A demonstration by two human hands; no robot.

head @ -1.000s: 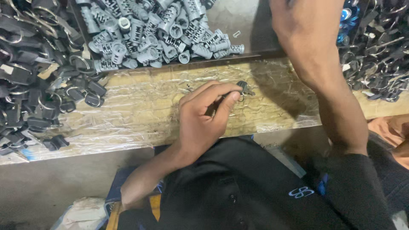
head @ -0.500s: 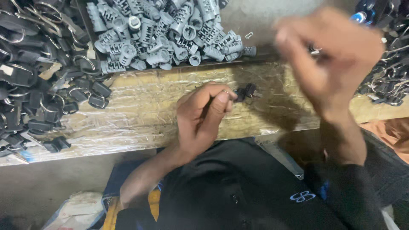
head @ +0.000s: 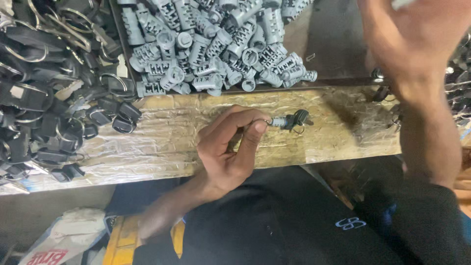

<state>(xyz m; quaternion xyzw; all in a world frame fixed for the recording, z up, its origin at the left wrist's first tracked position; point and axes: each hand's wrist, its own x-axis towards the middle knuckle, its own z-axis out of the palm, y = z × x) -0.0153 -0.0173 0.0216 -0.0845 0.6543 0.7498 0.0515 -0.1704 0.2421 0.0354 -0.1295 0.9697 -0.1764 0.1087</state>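
Dark clothing [head: 294,225] of the person fills the near edge of the view, with a yellow object [head: 117,240] and a crumpled white bag [head: 64,240] low at the left.

Left hand [head: 230,147] lies just above the lap, over the wooden bench top covered in clear wrinkled film [head: 162,137]. Thumb and forefinger are pinched together on the end of a small grey metal lock cylinder with a dark key in it [head: 289,120]; the cylinder sticks out to the right of the fingertips, level, over the bench (whether it rests on the film cannot be told). A thin wire ring hangs by the key.

Right hand [head: 417,34] is raised at the upper right, blurred, fingers spread apart; a pale sliver shows at its top edge, too cut off to tell what it is.

Farther back: a shallow tray heaped with grey notched metal cylinders [head: 216,49] behind the bench edge. To the left, a pile of black key heads on wire rings [head: 49,93]. More dark ringed parts [head: 458,83] at the far right.
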